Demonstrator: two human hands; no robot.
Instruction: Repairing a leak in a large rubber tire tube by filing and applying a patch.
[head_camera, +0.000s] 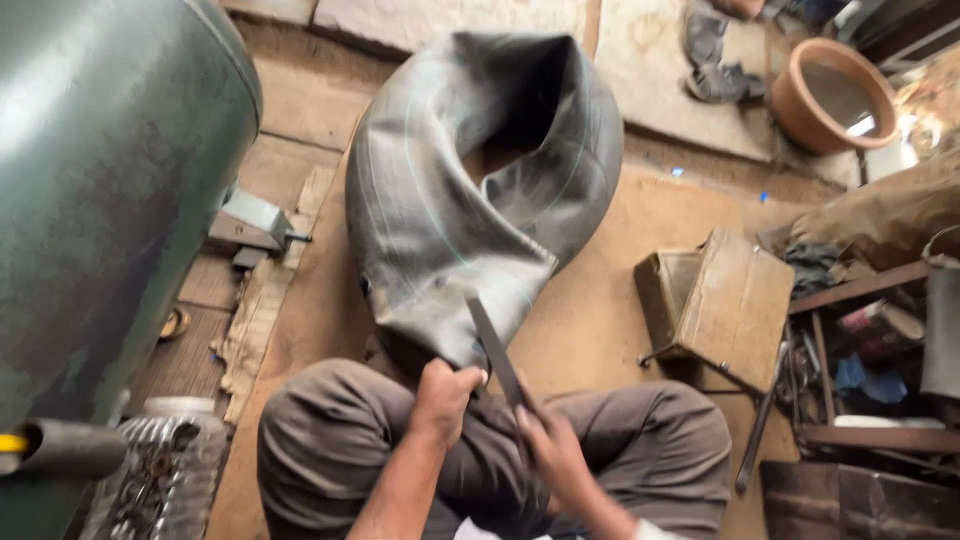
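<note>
1. While the person sits low on the floor (590, 330) with knees spread, the left hand (443, 395) closes in a fist on the near edge of a large black rubber inner tube (440, 200), pinching a fold of it just above the lap.
2. The right hand (552, 450) wraps around the near end of a flat dark metal file (493, 345), whose blade slants up and to the left and lies against the tube's near edge, just beside the left hand.
3. The tube is limp and collapsed, standing in a crumpled ring from the lap out toward the far middle of the scene, its hole facing upward.
4. A big green metal tank (110, 180) fills the left side, well apart from the tube.
5. To the right of the tube, a worn brown metal box (735, 300) rests on the floor with its lid at a tilt.
6. A round clay-coloured basin (832, 95) sits at the far right, beyond a stone step.
7. A pair of dark sandals (712, 60) lies near the basin, to its left.
8. Tools and scraps crowd the near right corner; their kinds are hard to tell.
</note>
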